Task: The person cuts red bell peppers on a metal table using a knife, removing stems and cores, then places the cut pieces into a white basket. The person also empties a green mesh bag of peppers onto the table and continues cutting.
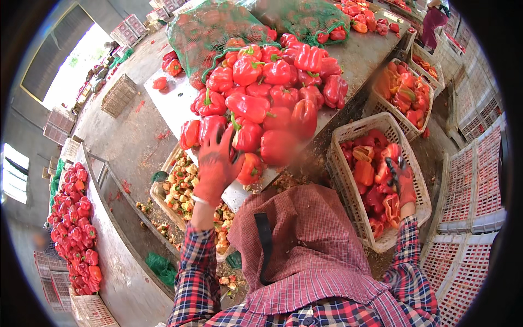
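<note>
My left hand (217, 165), in a red work glove with dark fingertips, reaches onto the near edge of a heap of red bell peppers (249, 107) on the table (163, 107). Its fingers are spread and touch the peppers; no firm grip shows. On the right, my right hand (402, 180), gloved alike, is over a white plastic crate (340, 180) of opened red peppers (364, 173). A red pepper piece (384, 165) lies against its fingers; whether they hold it is unclear. Something metallic shows at those fingers, too small to name.
A crate (157, 196) of pepper cores stands below the table's left edge. Green mesh sacks (216, 30) lie behind the heap. Another crate of peppers (425, 112) stands beyond mine. Stacked crates (466, 208) line the right, and a second table (118, 245) with peppers the left.
</note>
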`<state>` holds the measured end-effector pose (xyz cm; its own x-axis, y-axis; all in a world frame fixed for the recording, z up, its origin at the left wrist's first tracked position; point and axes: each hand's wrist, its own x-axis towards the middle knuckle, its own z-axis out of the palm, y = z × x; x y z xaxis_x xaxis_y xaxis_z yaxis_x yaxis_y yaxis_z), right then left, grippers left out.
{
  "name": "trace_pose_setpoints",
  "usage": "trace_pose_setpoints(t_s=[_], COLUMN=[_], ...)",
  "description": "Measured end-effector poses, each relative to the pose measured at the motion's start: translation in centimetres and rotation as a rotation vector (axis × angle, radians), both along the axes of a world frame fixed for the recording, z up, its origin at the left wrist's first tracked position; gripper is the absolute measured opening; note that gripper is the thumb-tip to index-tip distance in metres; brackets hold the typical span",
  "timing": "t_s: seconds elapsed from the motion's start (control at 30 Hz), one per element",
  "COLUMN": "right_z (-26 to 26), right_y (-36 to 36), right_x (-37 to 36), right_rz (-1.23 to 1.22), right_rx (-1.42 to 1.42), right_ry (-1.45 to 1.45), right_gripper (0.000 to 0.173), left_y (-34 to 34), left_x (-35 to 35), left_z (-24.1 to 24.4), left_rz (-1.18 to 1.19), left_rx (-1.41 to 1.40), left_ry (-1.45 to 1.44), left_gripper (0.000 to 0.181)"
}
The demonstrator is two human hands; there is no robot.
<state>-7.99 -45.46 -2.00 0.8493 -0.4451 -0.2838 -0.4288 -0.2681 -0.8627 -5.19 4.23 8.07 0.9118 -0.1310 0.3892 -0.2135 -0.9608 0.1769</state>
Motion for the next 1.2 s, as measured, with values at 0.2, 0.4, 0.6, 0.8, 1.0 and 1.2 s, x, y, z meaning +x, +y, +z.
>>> trace_pose_setpoints(t_s=[0.2, 0.4, 0.6, 0.8, 1.0, 1.2], right_z=[-5.5, 2.2, 2.5, -2.3, 1.3, 3.3], right_y=[-1.2, 12.4, 24.2, 26.7, 24.7, 27.4], right_x=[1.8, 2.3, 3.8, 6.6, 6.3, 2.7], right_rz=[0.242, 0.352, 0.713, 0.884, 1.057, 0.649], right_rx=[-0.314, 0.638, 0.444, 0.761, 1.212, 0.770], right_ry=[-0.288, -0.376, -1.107, -0.881, -0.414, -0.749], right_gripper=[0.037, 0.038, 0.043, 0.073, 0.046, 0.017], left_y=[-4.2, -3.7, -4.6, -5.7, -3.6, -4.7], left_x=[11.6, 12.7, 2.6, -4.3, -4.8, -6.1], left_z=[-0.6, 0.9, 2.3, 1.8, 5.0, 2.0], left_rz=[-0.098, -0.195, -0.583, -0.449, -0.631, -0.538], left_rx=[0.705, 0.447, -0.167, -0.016, -0.108, -0.055], left_ry=[-0.018, 0.029, -0.481, -0.169, 0.306, 0.341], left_gripper=[0.080, 0.068, 0.068, 0.070, 0.080, 0.059])
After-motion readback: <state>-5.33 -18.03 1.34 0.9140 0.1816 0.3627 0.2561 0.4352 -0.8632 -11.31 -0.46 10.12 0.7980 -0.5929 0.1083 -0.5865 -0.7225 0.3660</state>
